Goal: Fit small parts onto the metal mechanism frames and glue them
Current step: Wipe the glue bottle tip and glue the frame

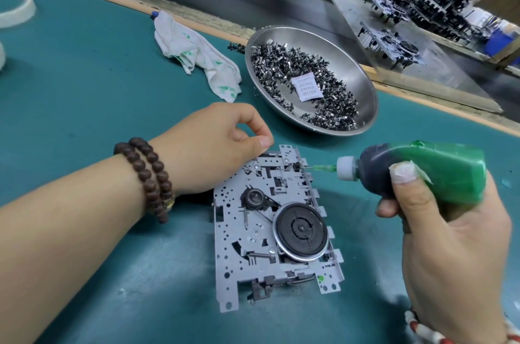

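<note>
A grey metal mechanism frame (253, 231) with a black flywheel lies flat on the green mat in front of me. My left hand (216, 146) rests on its far left corner, fingers curled, thumb pressing the frame's edge. My right hand (439, 236) grips a green glue bottle (439, 169) held sideways. Its thin needle tip (315, 168) touches a small black part at the frame's far right corner. A green glue dot shows on the frame's near right corner.
A round steel dish (363, 84) holding several small metal parts and a white desiccant packet sits behind the frame. A glue-stained white rag (197, 53) lies to its left. More mechanism frames (394, 42) stand on the conveyor at the back right.
</note>
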A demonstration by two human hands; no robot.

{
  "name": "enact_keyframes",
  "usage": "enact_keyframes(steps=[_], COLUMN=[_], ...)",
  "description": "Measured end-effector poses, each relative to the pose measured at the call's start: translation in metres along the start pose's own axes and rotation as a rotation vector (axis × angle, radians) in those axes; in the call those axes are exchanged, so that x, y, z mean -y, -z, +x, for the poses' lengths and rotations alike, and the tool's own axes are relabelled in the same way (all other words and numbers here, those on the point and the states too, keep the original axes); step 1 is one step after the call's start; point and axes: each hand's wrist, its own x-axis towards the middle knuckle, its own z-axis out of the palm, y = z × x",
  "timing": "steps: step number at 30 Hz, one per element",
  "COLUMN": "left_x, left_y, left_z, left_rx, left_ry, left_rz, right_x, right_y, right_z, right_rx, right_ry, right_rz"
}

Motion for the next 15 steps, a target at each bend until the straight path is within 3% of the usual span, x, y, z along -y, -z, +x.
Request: enact_keyframes(steps=[15], left_x=[-0.0008], left_y=[-0.0015], left_z=[-0.0003], left_rx=[-0.038], left_ry=[-0.05], left_rz=[0.023], right_x=[0.0023], right_y=[0.0027], right_z=[0.0023], right_rx=[-0.082], right_ry=[-0.283], right_rz=[0.3])
